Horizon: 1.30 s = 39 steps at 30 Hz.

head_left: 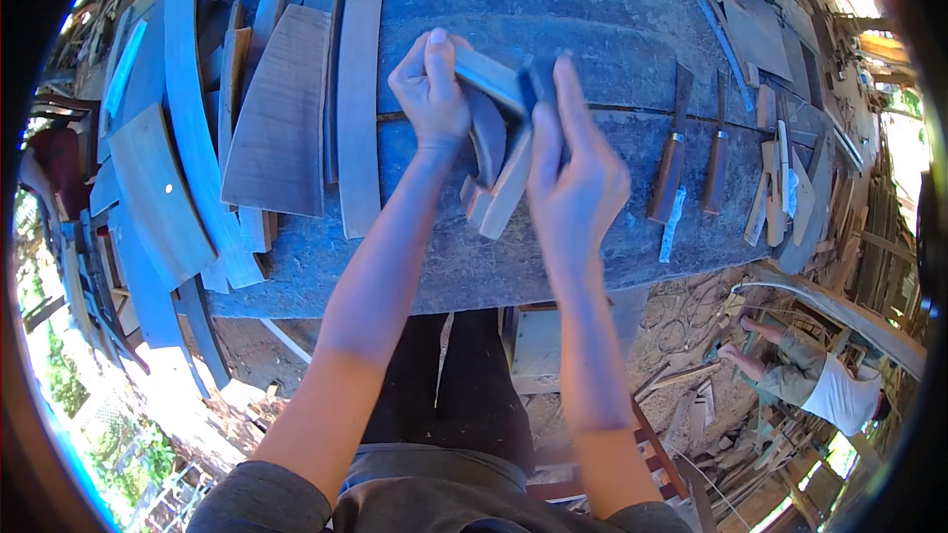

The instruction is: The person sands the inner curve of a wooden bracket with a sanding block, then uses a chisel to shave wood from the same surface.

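Note:
My left hand (430, 89) is closed around one end of a short piece of wood (489, 76) held up over the workbench. At the other end of that piece, my right hand (581, 163) grips a small dark block (539, 81), its fingers smeared by motion. The block appears to touch the wood, though blur hides the exact contact. Just below and between my hands lie a curved wooden offcut (488, 138) and a pale wooden block (506, 195) on the bench.
Wooden boards (281, 114) crowd the bench's left side. Two wooden-handled knives (669, 178) (715, 173) lie to the right, near more tools and slats (775, 188). Along the workbench (464, 286) runs a dark seam. Another person (825, 380) is on the lower right.

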### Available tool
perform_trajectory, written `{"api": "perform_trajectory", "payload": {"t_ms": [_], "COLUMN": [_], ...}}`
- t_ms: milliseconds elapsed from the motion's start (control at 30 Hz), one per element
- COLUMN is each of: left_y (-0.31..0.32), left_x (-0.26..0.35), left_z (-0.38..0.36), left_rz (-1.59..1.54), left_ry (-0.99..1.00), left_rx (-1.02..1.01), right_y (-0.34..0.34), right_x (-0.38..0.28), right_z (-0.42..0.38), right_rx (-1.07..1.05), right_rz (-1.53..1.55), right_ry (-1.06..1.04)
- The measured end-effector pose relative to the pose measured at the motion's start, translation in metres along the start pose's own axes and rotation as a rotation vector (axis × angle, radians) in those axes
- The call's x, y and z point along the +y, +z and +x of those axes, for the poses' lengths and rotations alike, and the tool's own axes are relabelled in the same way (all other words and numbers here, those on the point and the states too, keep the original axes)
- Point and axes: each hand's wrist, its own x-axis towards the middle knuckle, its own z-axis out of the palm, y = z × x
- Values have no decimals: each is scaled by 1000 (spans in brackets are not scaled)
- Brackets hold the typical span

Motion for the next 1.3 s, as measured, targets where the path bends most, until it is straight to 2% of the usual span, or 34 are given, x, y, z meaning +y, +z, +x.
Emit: {"api": "perform_trajectory", "payload": {"t_ms": [33,100,133,200,233,300,433,500,567,633,767,833,867,933,1000,1067,1100,1167,1200,1233,1300], "left_y": [3,1,-1,-3,-2,-2,0,-1,-2,0,0,0,0,-2,-2,2,2,3,3,5,13], "left_x": [1,2,2,1,-1,-4,-1,-3,-3,-5,-2,-3,-5,-5,-3,-5,-6,-6,-6,-6,-8], "left_z": [0,0,1,1,1,2,3,3,3,1,4,3,4,4,6,9,10,9,9,11,15], "left_rz": [-7,3,4,30,31,22,46,29,30,30,32,8,-2,-11,0,-19,-33,-32,-27,-32,-67], "left_ry": [0,-6,-6,-15,-21,33,23,45,34,19,45,8,31,49,53,66,66,59,53,55,88], "left_rx": [0,8,7,-28,-31,-7,-42,-40,-35,-33,-15,-48,-54,-55,-99,-83,-67,-66,-55,-61,-103], "right_y": [-10,-33,-30,-23,-13,14,1,-21,-21,-2,-3,-30,-32,-37,-9,24,19,3,4,8,12], "right_x": [-7,-29,-27,-18,-9,13,-2,-26,-14,7,3,-24,-26,-27,-6,30,27,18,22,29,41], "right_z": [-14,-57,-58,-60,-43,1,-38,-78,-66,-20,-14,-54,-52,-53,-11,26,29,31,22,11,-8], "right_rx": [3,-336,-336,-204,-208,107,124,-160,-196,40,88,-258,-258,-437,-70,176,184,-45,-5,3,-137], "right_rz": [-6,26,26,-13,-15,44,44,63,12,36,35,127,129,-30,4,103,104,915,1051,1050,1444], "right_ry": [-3,83,84,-71,-65,-43,-55,-23,-53,-95,-42,74,76,74,20,-117,-114,603,703,701,865]}}
